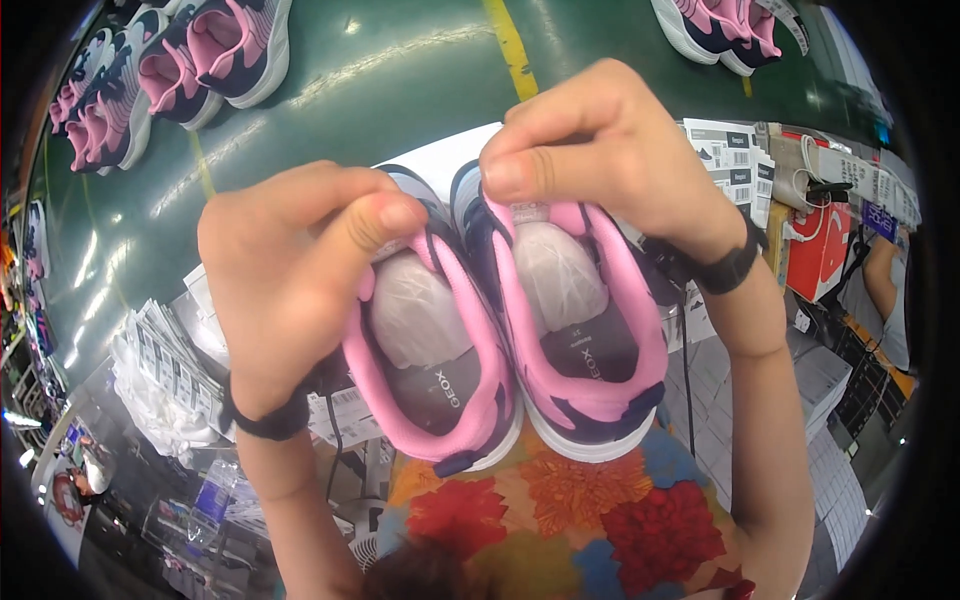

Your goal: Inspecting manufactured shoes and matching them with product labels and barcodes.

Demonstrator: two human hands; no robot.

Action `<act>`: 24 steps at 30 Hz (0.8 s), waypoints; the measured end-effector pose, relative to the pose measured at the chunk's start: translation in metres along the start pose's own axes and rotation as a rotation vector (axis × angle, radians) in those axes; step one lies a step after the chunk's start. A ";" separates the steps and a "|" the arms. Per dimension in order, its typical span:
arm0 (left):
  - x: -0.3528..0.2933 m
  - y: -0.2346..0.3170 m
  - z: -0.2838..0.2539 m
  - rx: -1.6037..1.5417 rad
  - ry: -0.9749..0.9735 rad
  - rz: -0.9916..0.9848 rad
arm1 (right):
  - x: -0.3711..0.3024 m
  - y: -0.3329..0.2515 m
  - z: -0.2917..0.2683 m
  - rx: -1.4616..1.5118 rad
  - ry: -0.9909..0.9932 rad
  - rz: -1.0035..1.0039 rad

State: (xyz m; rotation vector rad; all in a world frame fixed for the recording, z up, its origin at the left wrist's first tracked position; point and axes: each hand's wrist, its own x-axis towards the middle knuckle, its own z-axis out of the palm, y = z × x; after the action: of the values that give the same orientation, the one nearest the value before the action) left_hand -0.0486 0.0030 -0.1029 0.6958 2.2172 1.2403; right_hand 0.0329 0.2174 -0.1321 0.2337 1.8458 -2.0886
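A pair of pink and navy sneakers hangs side by side in front of me, heels toward me. My left hand point(285, 265) pinches the tongue of the left sneaker point(480, 350) between thumb and fingers. The tongue of the right sneaker point(640, 345) is gripped the same way by my right hand point(625, 165). Wads of white tissue paper fill both toes; one wad point(420, 315) shows in the left shoe and another paper wad point(560, 280) in the right. Grey insoles show at the heels. Each wrist wears a black band with a cord.
Beyond the shoes runs a green conveyor belt point(370, 80) with yellow lines, bearing more sneakers point(235, 50) at the left and another pair point(725, 30) at far right. Label sheets point(725, 160), a red box point(815, 250), white plastic bags point(160, 395) and another person's arm point(880, 280) are around me.
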 end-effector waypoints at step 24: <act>-0.056 0.020 -0.007 -0.479 0.464 0.102 | -0.068 -0.035 0.027 -0.599 0.499 -0.616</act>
State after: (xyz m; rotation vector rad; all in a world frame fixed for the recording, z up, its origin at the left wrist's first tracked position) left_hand -0.0073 -0.0283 -0.0724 0.3550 2.1010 2.0605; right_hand 0.0863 0.2038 -0.0728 0.0250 3.0649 -1.7743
